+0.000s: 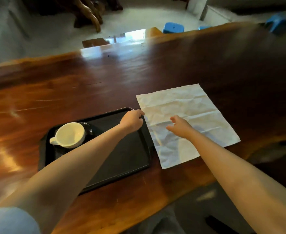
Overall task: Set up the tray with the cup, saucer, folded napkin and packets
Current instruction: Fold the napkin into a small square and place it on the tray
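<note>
The step in hand looks like folding the white, creased, nearly square paper napkin (186, 105), which lies flat and fully opened on the glossy reddish-brown wooden worktop (88, 92), just beside the right rim of the black rectangular plastic tray (132, 154). The left hand (133, 119) sits where the tray's far right corner meets the napkin's left edge, its fingers (141, 114) curled under. I cannot tell whether they pinch the paper or the rim. The right hand (179, 125) hovers over the napkin's middle with fingers loose and spread, gripping nothing. To fold well, I would hold one edge down flat and bring the opposite edge over along one of the existing creases. The corners should be matched before pressing, since thin paper like this probably slides on a polished surface. The napkin has no strong long axis. It sits skewed to the worktop's near edge, its left side roughly parallel to the tray's right rim, and its main creases run left to right. The tray's long axis also runs left to right, with the right end farther away. The white ceramic cup (70, 135) stands upright on a dark saucer (88, 128) in the tray's far left part, handle pointing near-left. No packets are plainly visible.
</note>
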Motion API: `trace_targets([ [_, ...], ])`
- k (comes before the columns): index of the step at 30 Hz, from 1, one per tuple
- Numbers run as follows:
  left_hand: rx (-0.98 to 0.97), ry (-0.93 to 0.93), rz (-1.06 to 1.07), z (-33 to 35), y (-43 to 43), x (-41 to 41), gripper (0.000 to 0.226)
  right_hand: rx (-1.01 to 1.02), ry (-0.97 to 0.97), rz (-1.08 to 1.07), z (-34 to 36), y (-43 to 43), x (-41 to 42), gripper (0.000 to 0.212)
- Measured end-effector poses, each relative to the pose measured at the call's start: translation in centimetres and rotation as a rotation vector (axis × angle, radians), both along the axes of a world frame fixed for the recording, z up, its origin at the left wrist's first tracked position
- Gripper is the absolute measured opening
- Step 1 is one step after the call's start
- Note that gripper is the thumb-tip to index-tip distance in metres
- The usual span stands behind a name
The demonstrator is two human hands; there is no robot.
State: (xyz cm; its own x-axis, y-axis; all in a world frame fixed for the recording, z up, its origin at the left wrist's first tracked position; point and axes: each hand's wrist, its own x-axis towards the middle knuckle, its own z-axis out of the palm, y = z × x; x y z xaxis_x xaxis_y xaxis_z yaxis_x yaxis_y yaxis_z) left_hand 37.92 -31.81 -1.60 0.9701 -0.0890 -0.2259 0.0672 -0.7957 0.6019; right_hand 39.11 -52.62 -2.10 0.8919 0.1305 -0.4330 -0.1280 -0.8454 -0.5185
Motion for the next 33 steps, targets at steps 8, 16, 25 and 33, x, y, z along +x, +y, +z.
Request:
trace_targets([
  [8, 0.006, 0.082, 0.018, -4.8, -12.4, 3.0, 0.044, -0.177, 0.037, 0.136, -5.1, -10.5, 4.8, 0.059],
  [16, 0.336, 0.235, 0.095, -12.6, -19.9, 3.7, 0.061, -0.349, -0.009, 0.491, -10.9, -19.7, 8.3, 0.065],
  [25, 0.392, 0.191, -0.034, -13.1, -18.5, 11.5, 0.05, -0.399, -0.092, 0.364, -11.3, -20.5, 7.9, 0.066],
  [33, 0.177, 0.051, 0.064, -10.0, -21.8, 17.9, 0.044, -0.04, -0.137, 0.306, -10.2, -15.5, 5.8, 0.049],
])
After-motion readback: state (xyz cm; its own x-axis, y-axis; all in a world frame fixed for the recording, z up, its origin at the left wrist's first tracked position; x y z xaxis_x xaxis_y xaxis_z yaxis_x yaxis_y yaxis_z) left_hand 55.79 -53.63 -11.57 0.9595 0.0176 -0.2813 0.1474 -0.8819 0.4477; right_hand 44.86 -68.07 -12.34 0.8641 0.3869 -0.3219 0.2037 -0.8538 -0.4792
